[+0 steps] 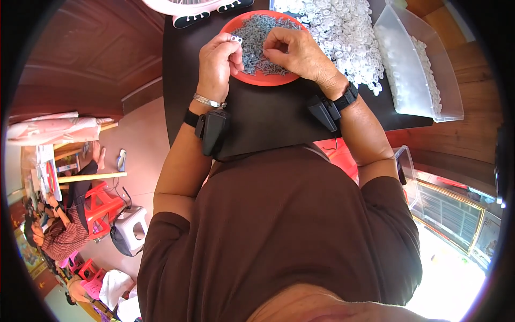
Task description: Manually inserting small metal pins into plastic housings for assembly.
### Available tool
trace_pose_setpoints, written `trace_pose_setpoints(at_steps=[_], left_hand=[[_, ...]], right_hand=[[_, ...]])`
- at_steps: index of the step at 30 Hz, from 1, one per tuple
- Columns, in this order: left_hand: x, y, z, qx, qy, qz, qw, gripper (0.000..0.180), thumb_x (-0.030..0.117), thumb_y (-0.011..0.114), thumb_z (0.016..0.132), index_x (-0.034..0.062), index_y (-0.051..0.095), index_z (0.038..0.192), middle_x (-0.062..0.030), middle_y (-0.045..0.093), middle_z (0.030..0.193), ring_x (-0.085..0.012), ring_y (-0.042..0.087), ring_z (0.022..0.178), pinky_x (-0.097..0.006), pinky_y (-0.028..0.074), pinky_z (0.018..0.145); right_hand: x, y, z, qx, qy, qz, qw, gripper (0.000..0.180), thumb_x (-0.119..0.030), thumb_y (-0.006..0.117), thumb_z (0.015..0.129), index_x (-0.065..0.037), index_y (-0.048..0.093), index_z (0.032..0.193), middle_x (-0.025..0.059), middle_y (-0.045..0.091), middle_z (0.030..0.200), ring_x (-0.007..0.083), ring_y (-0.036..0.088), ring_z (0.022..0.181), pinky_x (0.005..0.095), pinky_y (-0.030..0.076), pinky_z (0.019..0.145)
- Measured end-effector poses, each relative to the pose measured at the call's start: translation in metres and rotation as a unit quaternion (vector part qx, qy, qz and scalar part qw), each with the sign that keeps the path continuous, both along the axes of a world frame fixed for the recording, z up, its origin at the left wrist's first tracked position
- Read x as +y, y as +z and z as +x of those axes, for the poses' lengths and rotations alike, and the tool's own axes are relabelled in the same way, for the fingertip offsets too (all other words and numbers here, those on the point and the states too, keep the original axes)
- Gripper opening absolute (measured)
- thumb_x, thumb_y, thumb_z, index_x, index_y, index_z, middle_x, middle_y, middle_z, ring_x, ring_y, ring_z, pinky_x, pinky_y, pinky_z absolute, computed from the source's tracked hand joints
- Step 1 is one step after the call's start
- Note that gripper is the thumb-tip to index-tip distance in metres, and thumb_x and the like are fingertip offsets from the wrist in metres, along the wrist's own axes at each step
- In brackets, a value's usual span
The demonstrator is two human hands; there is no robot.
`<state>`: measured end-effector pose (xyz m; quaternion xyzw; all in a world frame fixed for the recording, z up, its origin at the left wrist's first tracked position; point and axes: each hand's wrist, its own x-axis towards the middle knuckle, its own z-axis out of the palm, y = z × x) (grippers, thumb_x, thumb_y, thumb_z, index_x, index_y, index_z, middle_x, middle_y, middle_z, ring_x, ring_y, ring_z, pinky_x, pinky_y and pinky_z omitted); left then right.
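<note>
My left hand (217, 61) is over the left rim of the red plate (268, 80), and its fingers (232, 47) are pinched shut on a small white ring (236, 39), held up just above the heap of grey pieces (257, 32) that fills the plate. My right hand (292, 51) rests on the right side of the same heap, fingers curled down into the grey pieces; from here I cannot tell whether they have one gripped or are only sorting through.

As I judge it, the step is to bring a grey piece and the white ring together, so I should keep the ring steady between thumb and forefinger with its opening free, and pick a single grey piece with the right fingertips instead of a clump. Keeping both hands low over the plate means anything that slips falls back into it, not onto the black tabletop (268, 118).

The pile of white rings (343, 32) lies just right of the plate, touching its rim, and the clear plastic bin (418, 70) stands further right with more white pieces inside.
</note>
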<state>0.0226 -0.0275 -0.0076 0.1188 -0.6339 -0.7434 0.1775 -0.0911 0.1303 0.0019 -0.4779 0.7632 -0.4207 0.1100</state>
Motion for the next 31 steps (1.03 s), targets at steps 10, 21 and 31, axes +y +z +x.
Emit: trace_pose_setpoints(at_steps=[10,21,31], left_hand=[[0.003,0.003,0.002,-0.014,-0.025,-0.022,0.999,0.018,0.017,0.046,0.085,0.0050,0.053,0.074,-0.0017,0.053,0.065,-0.0105,0.051,0.055,-0.021,0.037,0.051],[0.006,0.006,0.004,-0.018,-0.048,-0.032,0.998,0.016,0.017,0.049,0.084,0.0044,0.054,0.075,-0.0041,0.058,0.072,-0.0100,0.054,0.059,-0.020,0.039,0.054],[0.006,0.004,0.002,-0.020,-0.049,-0.031,0.998,0.015,0.017,0.049,0.084,0.0049,0.054,0.076,-0.0040,0.059,0.072,-0.0101,0.054,0.059,-0.020,0.040,0.054]], right_hand=[[0.001,-0.010,-0.010,-0.007,0.034,-0.052,0.998,0.021,-0.010,0.061,0.081,-0.005,0.064,0.101,0.0081,0.066,0.080,0.0150,0.063,0.077,0.0270,0.049,0.073],[0.002,-0.001,-0.011,-0.286,0.088,-0.104,0.949,0.019,-0.004,0.065,0.082,0.000,0.065,0.101,0.0054,0.067,0.093,0.0107,0.062,0.088,0.0234,0.049,0.083],[0.004,0.001,-0.009,-0.259,0.082,-0.095,0.958,0.019,-0.006,0.066,0.082,-0.001,0.066,0.101,0.0049,0.067,0.091,0.0100,0.061,0.087,0.0236,0.048,0.083]])
